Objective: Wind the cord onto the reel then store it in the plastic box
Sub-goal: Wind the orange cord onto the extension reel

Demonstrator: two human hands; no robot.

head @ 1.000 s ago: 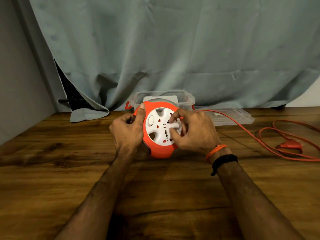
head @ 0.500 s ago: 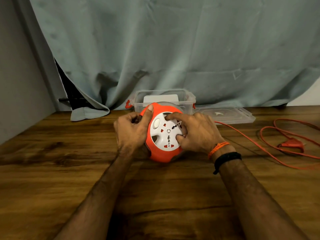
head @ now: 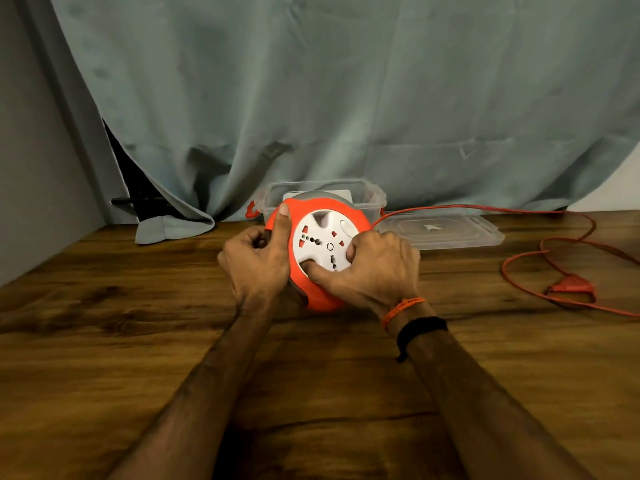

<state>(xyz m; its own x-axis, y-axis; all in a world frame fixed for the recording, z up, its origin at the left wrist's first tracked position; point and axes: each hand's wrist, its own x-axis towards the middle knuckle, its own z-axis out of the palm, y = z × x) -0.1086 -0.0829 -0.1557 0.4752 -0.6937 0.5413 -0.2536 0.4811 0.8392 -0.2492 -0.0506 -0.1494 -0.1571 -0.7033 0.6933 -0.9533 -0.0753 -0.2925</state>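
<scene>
An orange cord reel (head: 311, 289) with a white socket face (head: 323, 239) stands on edge on the wooden table (head: 138, 341). My left hand (head: 258, 261) grips its left rim, thumb up along the orange edge. My right hand (head: 374, 268) presses fingers into the white face. The orange cord (head: 519, 271) runs from the reel's right side across the table in loose loops, with its plug (head: 571, 285) lying at the right. A clear plastic box (head: 367, 195) with orange latches stands open just behind the reel.
The box's clear lid (head: 446, 230) lies flat to the right of the box. A grey-green curtain (head: 329, 98) hangs behind the table, its hem resting on the back left. A grey wall (head: 31, 168) borders the left side.
The white face has turned, and my right hand has swung from its upper right down to its lower right. The cord has pulled in and lifted at the back right.
</scene>
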